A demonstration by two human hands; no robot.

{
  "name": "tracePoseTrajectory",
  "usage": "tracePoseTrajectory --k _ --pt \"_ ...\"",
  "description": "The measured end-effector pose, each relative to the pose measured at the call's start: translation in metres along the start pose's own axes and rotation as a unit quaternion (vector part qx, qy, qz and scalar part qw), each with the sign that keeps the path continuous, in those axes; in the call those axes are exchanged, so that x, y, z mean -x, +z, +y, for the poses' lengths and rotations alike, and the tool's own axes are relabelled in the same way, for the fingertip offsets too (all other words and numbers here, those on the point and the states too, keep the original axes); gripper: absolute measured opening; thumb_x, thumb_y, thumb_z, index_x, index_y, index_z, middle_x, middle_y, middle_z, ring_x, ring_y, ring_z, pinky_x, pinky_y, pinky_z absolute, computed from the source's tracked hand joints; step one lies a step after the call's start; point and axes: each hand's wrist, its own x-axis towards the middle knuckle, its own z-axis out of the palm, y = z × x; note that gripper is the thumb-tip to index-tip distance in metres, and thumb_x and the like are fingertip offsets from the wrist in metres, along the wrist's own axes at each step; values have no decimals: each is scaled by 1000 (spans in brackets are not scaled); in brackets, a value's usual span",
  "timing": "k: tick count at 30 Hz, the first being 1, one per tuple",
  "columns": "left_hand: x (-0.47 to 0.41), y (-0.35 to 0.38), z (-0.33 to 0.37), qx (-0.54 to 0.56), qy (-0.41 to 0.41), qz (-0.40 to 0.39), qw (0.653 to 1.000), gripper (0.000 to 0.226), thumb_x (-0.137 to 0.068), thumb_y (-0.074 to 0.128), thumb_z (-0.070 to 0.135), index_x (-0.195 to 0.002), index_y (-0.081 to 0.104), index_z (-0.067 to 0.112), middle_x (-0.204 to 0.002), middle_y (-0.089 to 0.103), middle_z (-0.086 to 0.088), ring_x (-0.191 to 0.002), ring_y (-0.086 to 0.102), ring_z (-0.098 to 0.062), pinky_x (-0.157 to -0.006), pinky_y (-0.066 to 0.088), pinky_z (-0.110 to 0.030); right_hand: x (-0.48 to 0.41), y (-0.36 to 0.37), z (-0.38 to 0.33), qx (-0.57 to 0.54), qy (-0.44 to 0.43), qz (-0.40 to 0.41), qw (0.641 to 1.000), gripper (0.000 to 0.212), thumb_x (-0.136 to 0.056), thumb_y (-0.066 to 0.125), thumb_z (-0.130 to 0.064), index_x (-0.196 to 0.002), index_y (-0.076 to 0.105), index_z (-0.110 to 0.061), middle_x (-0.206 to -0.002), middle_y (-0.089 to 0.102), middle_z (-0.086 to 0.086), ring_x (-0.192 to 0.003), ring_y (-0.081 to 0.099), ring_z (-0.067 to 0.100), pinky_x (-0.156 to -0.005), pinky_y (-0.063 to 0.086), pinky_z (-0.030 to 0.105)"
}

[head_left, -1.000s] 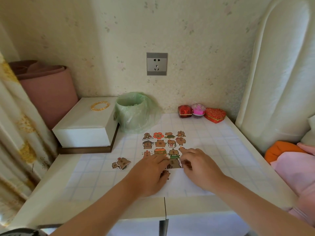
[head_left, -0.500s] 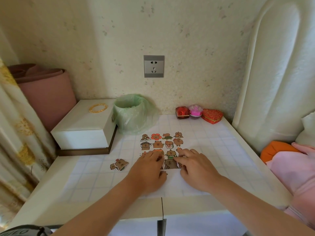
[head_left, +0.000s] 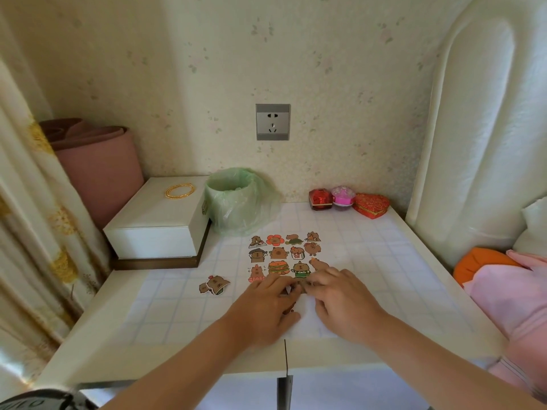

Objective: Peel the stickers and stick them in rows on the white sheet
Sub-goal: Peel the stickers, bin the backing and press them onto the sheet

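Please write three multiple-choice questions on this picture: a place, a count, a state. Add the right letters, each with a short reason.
1. Where does the gold bangle lie? A on the white box; B on a wrist; C on the floor.
2. How many stickers form the top row on the white sheet? A two; B four; C six.
3. What do the left hand and right hand do? A pinch one small sticker together; B lift the box; C hang apart in the air.
Key: 1 A, it rests on the box lid. 2 B, four figures stand side by side. 3 A, their fingertips meet at it.
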Motion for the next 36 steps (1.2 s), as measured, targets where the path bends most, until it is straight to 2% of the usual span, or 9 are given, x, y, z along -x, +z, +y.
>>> tracePoseTrajectory --k 5,10,14,21,26,29,31,33,36 --pt "1 -9 1 30 -2 -16 999 55 -97 37 50 -137 58 20 -133 51 -2 -125 42 -20 -101 46 -35 6 -3 3 7 -13 -8 1000 33 -79 64 -22 -110 75 -27 -115 69 -15 -111 57 11 -66 52 27" --pt "5 -8 -10 47 7 -17 999 45 -98 37 47 -122 67 23 -133 58 2 -119 48 -17 -97 48 -33 7 0 7 -25 -12 6 1000 38 -85 45 -27 -104 78 -28 -114 72 -15 -94 65 11 -64 57 28" --pt "2 -11 -5 69 6 16 997 45 -99 35 40 -95 74 17 -106 69 3 -99 55 -14 -96 45 -33 4 0 8 -25 2 -2 1000 33 -83 44 -27 -87 77 -29 -101 73 -16 -81 65 13 -63 55 26" --pt "1 -6 0 44 -18 38 998 41 -93 45 49 -125 64 31 -105 61 6 -97 54 -15 -73 51 -30 5 2 4 -44 4 2 999 39 -83 42 -27 -103 75 -35 -101 66 -11 -87 60 12 -57 52 31" --pt "-3 -15 -4 80 -51 -3 995 52 -94 32 52 -101 76 25 -115 63 11 -104 52 -13 -74 44 -25 1 -3 12 -66 15 -20 998 32 -82 50 -24 -95 78 -35 -109 70 -16 -94 65 14 -67 55 32" --pt "-4 -19 -9 117 -49 -11 992 39 -98 44 39 -80 74 23 -86 57 17 -81 45 -5 -63 45 -28 -2 -6 15 -116 51 -52 991 27 -83 58 -21 -93 80 -33 -118 69 -20 -106 63 12 -82 54 28" --pt "-6 -21 -10 156 -69 -16 985 34 -98 47 29 -74 70 23 -75 56 13 -71 50 -8 -66 50 -33 -5 -8 17 -153 89 -65 982 22 -84 62 -20 -92 81 -28 -120 69 -19 -112 61 8 -90 50 26" --pt "-8 -24 -10 183 -96 -16 978 26 -96 46 18 -89 71 23 -81 61 14 -75 57 -8 -75 52 -32 -7 -10 17 -174 105 -64 977 19 -86 62 -16 -90 80 -22 -114 70 -17 -114 60 7 -90 50 27" --pt "-15 -21 -6 139 -84 -8 987 44 -96 43 15 -138 55 18 -131 57 5 -118 49 -15 -99 41 -27 -11 -11 14 -151 84 -79 982 29 -87 52 -10 -108 71 -19 -122 62 -8 -120 53 16 -88 50 34"
